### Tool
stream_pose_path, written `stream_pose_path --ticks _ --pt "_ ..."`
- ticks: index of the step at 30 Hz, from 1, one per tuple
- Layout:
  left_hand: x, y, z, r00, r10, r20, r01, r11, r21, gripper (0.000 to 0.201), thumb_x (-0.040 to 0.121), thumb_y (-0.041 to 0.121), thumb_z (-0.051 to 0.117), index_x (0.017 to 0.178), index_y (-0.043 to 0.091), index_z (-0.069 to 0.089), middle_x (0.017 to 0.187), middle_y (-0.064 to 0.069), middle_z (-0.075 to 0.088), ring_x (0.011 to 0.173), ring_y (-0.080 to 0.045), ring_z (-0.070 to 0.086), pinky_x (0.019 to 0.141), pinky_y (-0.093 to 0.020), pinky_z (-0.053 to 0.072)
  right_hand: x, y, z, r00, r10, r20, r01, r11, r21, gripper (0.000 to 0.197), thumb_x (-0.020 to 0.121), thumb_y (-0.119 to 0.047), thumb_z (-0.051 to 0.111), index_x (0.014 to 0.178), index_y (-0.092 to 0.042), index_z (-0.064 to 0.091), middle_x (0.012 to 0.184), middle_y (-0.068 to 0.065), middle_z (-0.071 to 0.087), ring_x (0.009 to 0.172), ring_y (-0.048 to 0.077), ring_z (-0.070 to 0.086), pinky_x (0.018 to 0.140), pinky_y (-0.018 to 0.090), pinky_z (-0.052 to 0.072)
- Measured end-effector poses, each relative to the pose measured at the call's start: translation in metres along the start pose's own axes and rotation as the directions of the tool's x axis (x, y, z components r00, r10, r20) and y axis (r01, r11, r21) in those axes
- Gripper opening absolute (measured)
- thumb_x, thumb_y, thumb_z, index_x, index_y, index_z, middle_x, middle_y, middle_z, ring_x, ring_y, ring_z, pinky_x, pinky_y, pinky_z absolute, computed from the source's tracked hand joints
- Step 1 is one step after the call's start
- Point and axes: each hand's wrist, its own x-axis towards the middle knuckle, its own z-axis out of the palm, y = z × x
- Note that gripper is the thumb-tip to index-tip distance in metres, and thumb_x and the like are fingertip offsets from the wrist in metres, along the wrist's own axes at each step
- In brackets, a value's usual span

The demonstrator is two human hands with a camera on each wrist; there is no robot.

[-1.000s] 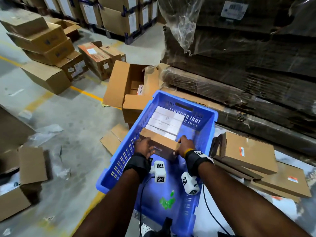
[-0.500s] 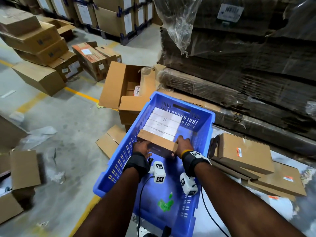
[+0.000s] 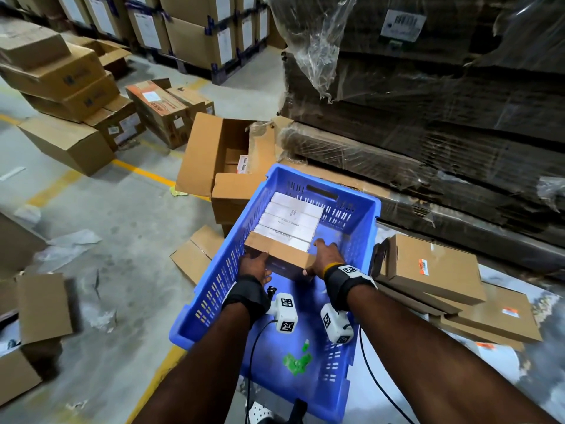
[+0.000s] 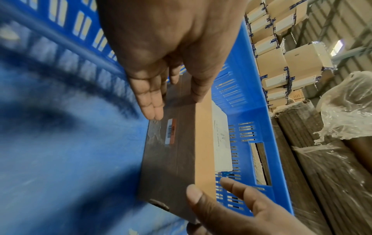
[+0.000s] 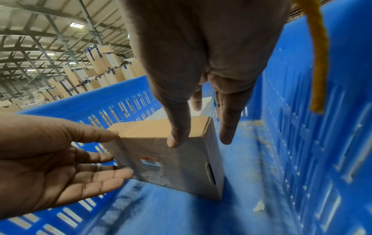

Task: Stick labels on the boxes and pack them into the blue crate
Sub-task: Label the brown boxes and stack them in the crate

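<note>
A blue crate [image 3: 214,289] stands before me with a row of white boxes [image 3: 290,221] at its far end. A brown cardboard box [image 3: 279,255] stands on edge against that row, its orange label [image 5: 150,160] facing me. My left hand [image 3: 256,264] touches its left end with straight fingers [image 4: 155,109]. My right hand [image 3: 325,257] is at its right end, thumb [image 5: 175,139] lying over the top front corner and fingers straight beside the box. The same box [image 4: 175,167] rests on the crate floor in the left wrist view.
Flat brown boxes [image 3: 434,267] with orange labels lie stacked to the right of the crate. An open carton [image 3: 226,160] stands behind it, a wrapped pallet of cardboard [image 3: 428,117] beyond. Green scraps [image 3: 296,362] lie on the crate floor. Cartons [image 3: 61,87] crowd the floor at left.
The brown box has moved slightly lower and closer against the white boxes. Both hands have stayed at its ends.
</note>
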Motion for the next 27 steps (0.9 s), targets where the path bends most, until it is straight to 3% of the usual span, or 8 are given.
stream_pose_path --ticks 4,8,11,17,23,25,27 --pt "-0.009 0.004 0.001 1.0 0.011 -0.029 -0.01 0.999 0.03 0.046 0.094 0.024 0.062 0.13 0.001 0.045 0.08 -0.012 0.049 0.062 -0.025 0.054 0.052 -0.028 0.042 -0.005 -0.002 -0.006 1.0 -0.017 -0.02 0.016 1.0 -0.014 0.079 0.077 -0.025 0.08 0.141 -0.014 0.035 0.139 0.02 0.032 0.12 0.045 0.05 0.098 0.045 0.047" --pt "-0.027 0.012 0.003 1.0 0.02 -0.011 -0.02 1.0 -0.009 0.011 0.098 0.018 0.049 0.091 0.009 0.05 0.07 -0.008 0.039 0.054 -0.019 0.046 0.054 -0.028 0.041 -0.016 0.002 -0.019 0.99 -0.078 -0.121 0.083 0.996 0.035 0.06 0.084 -0.032 0.072 0.136 -0.02 0.045 0.138 0.016 0.039 0.118 0.039 0.054 0.098 0.043 0.047" --pt "-0.042 0.017 0.015 0.998 0.065 0.019 -0.066 0.997 0.037 0.025 0.098 0.013 0.043 0.073 0.015 0.04 0.062 -0.005 0.027 0.04 -0.013 0.028 0.043 -0.02 0.032 -0.027 0.01 -0.033 0.962 -0.115 -0.247 0.147 0.982 0.116 0.04 0.085 -0.035 0.068 0.123 -0.025 0.059 0.132 0.007 0.056 0.117 0.03 0.056 0.096 0.039 0.048" --pt "-0.099 0.018 0.08 0.949 0.219 0.225 -0.253 0.958 0.133 0.021 0.096 0.01 0.049 0.076 0.014 0.047 0.059 -0.006 0.036 0.033 -0.011 0.03 0.041 -0.012 0.027 -0.052 0.047 -0.063 0.906 -0.062 -0.419 0.192 0.942 0.276 0.021 0.084 -0.029 0.064 0.105 -0.026 0.07 0.105 0.004 0.072 0.102 0.029 0.064 0.086 0.034 0.052" --pt "-0.155 0.004 0.158 0.868 0.148 0.473 -0.302 0.915 0.268 0.025 0.098 0.008 0.046 0.074 0.016 0.047 0.06 -0.007 0.039 0.037 -0.012 0.035 0.04 -0.014 0.032 -0.068 0.118 -0.088 0.86 0.076 -0.505 0.154 0.905 0.397 0.019 0.084 -0.025 0.062 0.099 -0.026 0.073 0.101 0.003 0.073 0.099 0.026 0.065 0.081 0.03 0.05" --pt "-0.167 -0.004 0.18 0.847 0.127 0.517 -0.324 0.894 0.311 0.026 0.098 0.01 0.045 0.073 0.017 0.048 0.06 -0.005 0.042 0.039 -0.012 0.037 0.045 -0.017 0.036 -0.071 0.147 -0.094 0.842 0.136 -0.522 0.125 0.892 0.434 0.018 0.083 -0.024 0.064 0.098 -0.025 0.074 0.1 0.004 0.074 0.097 0.028 0.066 0.081 0.032 0.052" --pt "-0.173 -0.012 0.201 0.836 0.134 0.532 -0.371 0.853 0.369 0.024 0.096 0.012 0.05 0.073 0.017 0.052 0.061 -0.003 0.047 0.049 -0.015 0.042 0.058 -0.026 0.044 -0.073 0.18 -0.1 0.825 0.208 -0.525 0.081 0.876 0.475 0.016 0.083 -0.024 0.065 0.097 -0.025 0.074 0.098 0.005 0.073 0.095 0.027 0.066 0.081 0.031 0.053"
